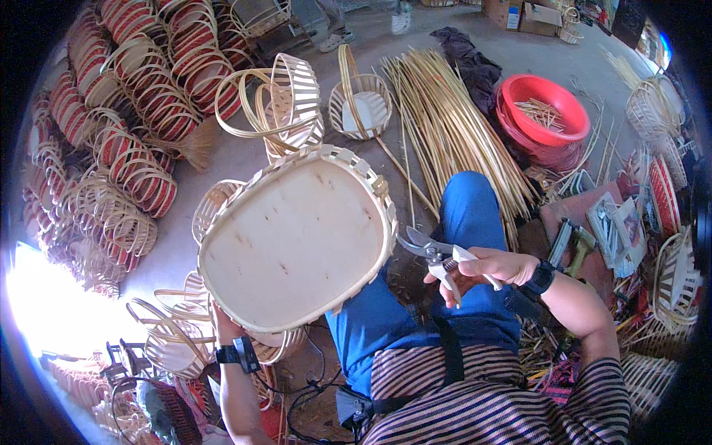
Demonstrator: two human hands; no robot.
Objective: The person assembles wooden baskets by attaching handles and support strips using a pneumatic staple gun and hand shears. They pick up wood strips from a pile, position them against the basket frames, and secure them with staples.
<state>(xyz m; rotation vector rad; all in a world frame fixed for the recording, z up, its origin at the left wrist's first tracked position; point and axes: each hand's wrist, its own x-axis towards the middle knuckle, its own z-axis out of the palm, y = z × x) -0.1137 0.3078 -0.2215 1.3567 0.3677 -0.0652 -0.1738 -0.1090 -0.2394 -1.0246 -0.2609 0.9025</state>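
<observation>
Left of centre, left hand is gripping pale basket by lower-left edge; right hand is gripping shears, tips lying just beside basket's right rim; grey floor is showing upper centre.

One fisheye head camera is looking down, quite near, from above and behind the gripping right hand.

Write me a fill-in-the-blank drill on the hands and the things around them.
The right hand holds white-handled ____.
The left hand holds a large, pale ____.
The basin is coloured ____.
The long sticks lie on the basin's ____ side in the picture.

Missing words: shears; basket; red; left.
</observation>
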